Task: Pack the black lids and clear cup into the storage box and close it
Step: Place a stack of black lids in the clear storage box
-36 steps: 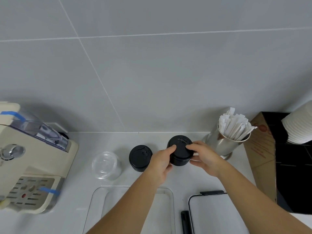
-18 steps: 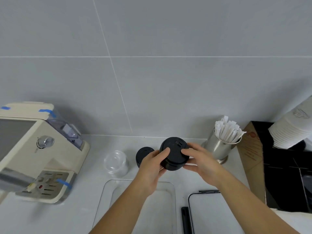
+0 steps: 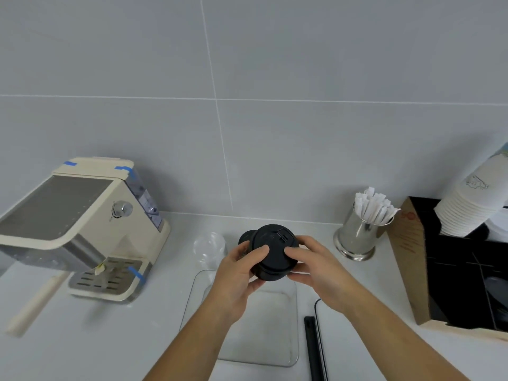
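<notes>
Both hands hold a stack of black lids [image 3: 275,248] in the air, above the far edge of the clear storage box [image 3: 291,339]. My left hand [image 3: 239,273] grips its left side and my right hand [image 3: 316,268] grips its right side. A second stack of black lids [image 3: 245,237] stands on the counter just behind, mostly hidden by the held stack. The clear cup [image 3: 209,247] stands on the counter to the left of the lids. The box's lid [image 3: 312,347], with a black clip edge, lies on the counter right of the box.
A cream espresso machine [image 3: 82,229] fills the left side of the white counter. A steel cup of wrapped straws [image 3: 362,232] stands at the back right. A cardboard organiser [image 3: 406,259] with stacked white paper cups [image 3: 472,204] is at the far right.
Both hands have lifted the stack of black lids off the counter and brought it nearer, over the box's far edge. The camera view has tilted and shifted.
</notes>
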